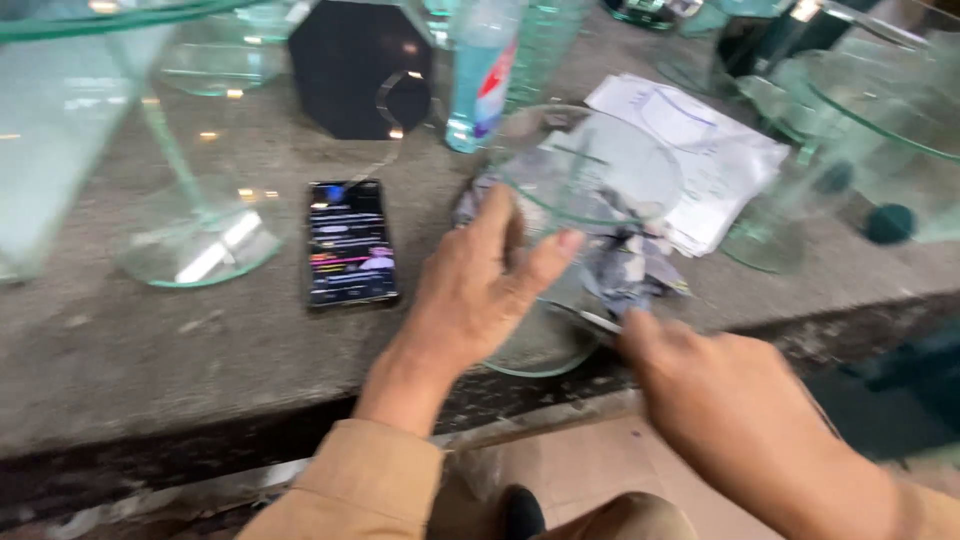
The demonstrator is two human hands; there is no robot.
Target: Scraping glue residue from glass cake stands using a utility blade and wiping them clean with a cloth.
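On the grey stone bench [120,340] lay one black smartphone [350,242], one clear plastic bottle [482,75], one black octagonal block [358,65] and two hands.

The left hand [480,285] reaches up from the near edge of the scene, its forearm rising out of a tan sleeve [355,490] at the bottom. The wrist is bent slightly back, the back of the hand faces the camera, and the fingers [495,215] are spread and curved, the thumb [555,250] angled out to the right, in an open, cupping pose. The right hand [720,400] enters from the lower right, blurred, knuckles up, palm down. Its fingers are drawn together and point left and far, the tips pinched near each other. The two hands are near each other but apart.
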